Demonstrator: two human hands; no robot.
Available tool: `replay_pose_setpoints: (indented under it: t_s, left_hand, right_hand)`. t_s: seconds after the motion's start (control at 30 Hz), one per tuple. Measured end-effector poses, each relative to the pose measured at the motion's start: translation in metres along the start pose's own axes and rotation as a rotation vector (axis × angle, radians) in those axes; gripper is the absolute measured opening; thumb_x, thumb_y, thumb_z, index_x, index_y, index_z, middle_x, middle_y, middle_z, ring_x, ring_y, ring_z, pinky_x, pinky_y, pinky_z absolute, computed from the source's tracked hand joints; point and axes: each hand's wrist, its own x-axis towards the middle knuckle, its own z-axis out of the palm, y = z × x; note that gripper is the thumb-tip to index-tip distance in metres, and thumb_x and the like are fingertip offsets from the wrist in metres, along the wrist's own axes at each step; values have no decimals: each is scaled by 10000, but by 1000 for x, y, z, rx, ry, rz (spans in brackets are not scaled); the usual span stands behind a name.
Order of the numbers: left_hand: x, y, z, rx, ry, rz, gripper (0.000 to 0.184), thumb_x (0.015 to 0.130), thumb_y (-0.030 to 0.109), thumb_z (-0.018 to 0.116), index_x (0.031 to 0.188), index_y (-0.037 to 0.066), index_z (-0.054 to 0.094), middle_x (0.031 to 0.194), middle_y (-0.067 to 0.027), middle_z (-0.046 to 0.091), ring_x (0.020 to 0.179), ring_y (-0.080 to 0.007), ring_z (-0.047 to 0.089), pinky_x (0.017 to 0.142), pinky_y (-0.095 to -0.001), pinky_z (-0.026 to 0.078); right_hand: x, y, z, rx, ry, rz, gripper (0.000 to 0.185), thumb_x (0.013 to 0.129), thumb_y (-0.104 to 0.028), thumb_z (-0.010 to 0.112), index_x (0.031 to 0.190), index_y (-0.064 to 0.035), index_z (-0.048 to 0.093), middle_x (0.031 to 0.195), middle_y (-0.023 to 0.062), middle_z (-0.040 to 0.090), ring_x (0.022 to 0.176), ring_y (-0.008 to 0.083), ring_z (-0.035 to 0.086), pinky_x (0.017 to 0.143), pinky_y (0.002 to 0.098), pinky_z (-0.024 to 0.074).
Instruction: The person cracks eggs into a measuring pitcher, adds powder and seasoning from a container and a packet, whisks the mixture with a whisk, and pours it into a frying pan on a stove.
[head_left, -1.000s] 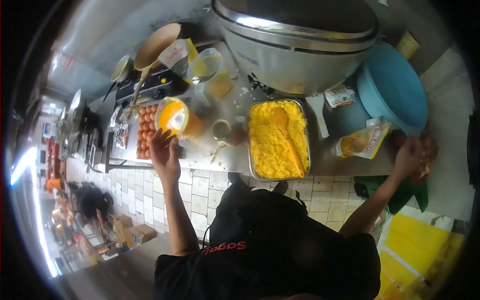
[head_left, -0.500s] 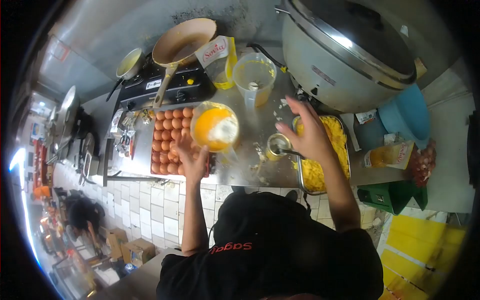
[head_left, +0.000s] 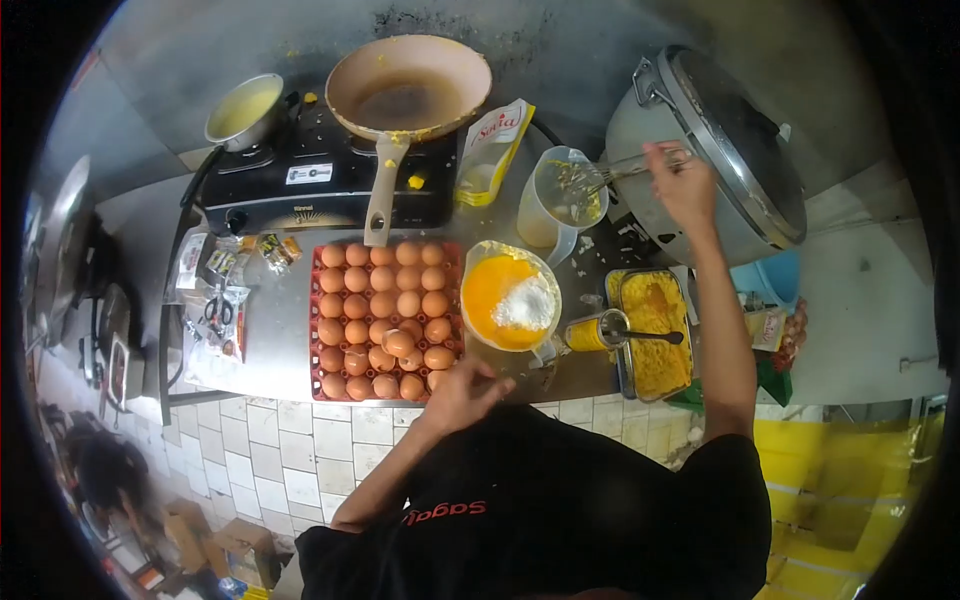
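My right hand (head_left: pixel 684 182) is closed round the handle of a metal whisk (head_left: pixel 622 170), whose wires are at the mouth of a clear plastic jug (head_left: pixel 540 215). Near the counter's front edge, my left hand (head_left: pixel 466 398) has its fingers bent and partly apart, with nothing visible in them. Just above it stands a second jug (head_left: pixel 552 300) holding orange-yellow egg and white powder. To its left lies a red tray of brown eggs (head_left: pixel 383 305). A small can (head_left: pixel 588 333) with a dark spoon (head_left: pixel 655 337) sits beside a metal tray of yellow food (head_left: pixel 655 372).
A black stove (head_left: pixel 300 195) carries a tan pan (head_left: pixel 408 88) and a small pot (head_left: pixel 245 112). A pouch (head_left: pixel 495 150) stands beside it. At the right are a large lidded cooker (head_left: pixel 680 120) and a blue basin (head_left: pixel 770 278). Another person (head_left: pixel 105 465) is at lower left.
My right hand has moved back toward the jug and taken hold of the whisk. My left hand has moved from the egg jug's side to the counter's front edge. The view has shifted left.
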Motion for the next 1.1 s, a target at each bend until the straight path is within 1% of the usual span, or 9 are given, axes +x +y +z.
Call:
replay_pose_setpoints:
  t_s: [0.03, 0.13, 0.27, 0.43, 0.6, 0.77, 0.9, 1.0, 1.1]
  left_hand:
    - [2, -3, 2, -7, -112, 98, 590, 836, 335, 783, 1231, -3, 503, 1190, -253, 585, 1113, -312, 613, 895, -400, 513]
    - [29, -11, 26, -80, -18, 532, 658, 846, 353, 769, 1307, -9, 469, 1221, -274, 570, 1157, -374, 580, 979, -440, 471]
    - [55, -6, 52, -246, -203, 435, 752, 847, 455, 733, 1341, -37, 451, 1289, -299, 539, 1204, -418, 539, 1038, -462, 425]
    - [59, -7, 42, -185, -177, 507, 705, 838, 487, 724, 1250, -54, 539, 1215, -299, 587, 1148, -417, 578, 993, -453, 460]
    - [49, -29, 39, -146, -55, 505, 646, 801, 470, 763, 1179, -27, 597, 1087, -251, 649, 1055, -382, 630, 943, -439, 491]
    - [35, -18, 12, -83, -24, 430, 589, 766, 471, 791, 1088, 4, 632, 998, -218, 670, 949, -385, 660, 827, -438, 524]
    - [30, -15, 12, -12, 96, 421, 590, 772, 464, 789, 1093, -1, 618, 967, -223, 668, 931, -397, 658, 816, -461, 522]
    - [29, -19, 19, -2, 253, 467, 570, 788, 438, 784, 1099, -5, 606, 947, -230, 668, 915, -409, 656, 800, -479, 521]
    - [30, -20, 26, -10, 295, 410, 530, 805, 402, 776, 1098, -4, 603, 948, -241, 669, 899, -418, 654, 776, -486, 523]
  right_hand:
    - [-2, -12, -8, 10, -1, 22, 293, 911, -312, 706, 880, -21, 706, 630, 27, 648, 537, 90, 585, 527, 271, 463]
    - [-15, -23, -10, -60, 15, 50, 286, 922, -303, 698, 882, -19, 693, 596, 8, 601, 497, 67, 553, 476, 247, 432]
    - [-25, -8, -3, -56, 170, 71, 304, 927, -320, 692, 888, -19, 694, 569, 12, 587, 483, 73, 547, 463, 257, 437]
    - [-55, -38, -50, 59, 348, 126, 294, 946, -320, 671, 880, -34, 694, 616, 16, 611, 473, 63, 518, 447, 236, 410]
    - [-104, -103, -71, 68, 142, 81, 201, 955, -212, 659, 879, -26, 681, 671, 15, 612, 492, 57, 510, 446, 221, 402]
    - [-141, -91, -7, 4, -242, 91, 141, 872, -171, 752, 870, -44, 692, 777, 35, 680, 523, 84, 531, 491, 240, 443]
    - [-155, -41, 65, -102, -302, -406, 209, 835, -186, 780, 791, -43, 634, 622, 35, 609, 565, 113, 571, 576, 260, 465]
    - [-163, -26, 108, 137, -327, -235, 251, 917, -147, 690, 734, -24, 570, 568, -8, 507, 536, 107, 493, 597, 255, 447]
    - [-148, -27, 125, 445, -426, 209, 343, 967, -185, 627, 677, -62, 492, 555, -10, 473, 508, 98, 472, 539, 261, 430]
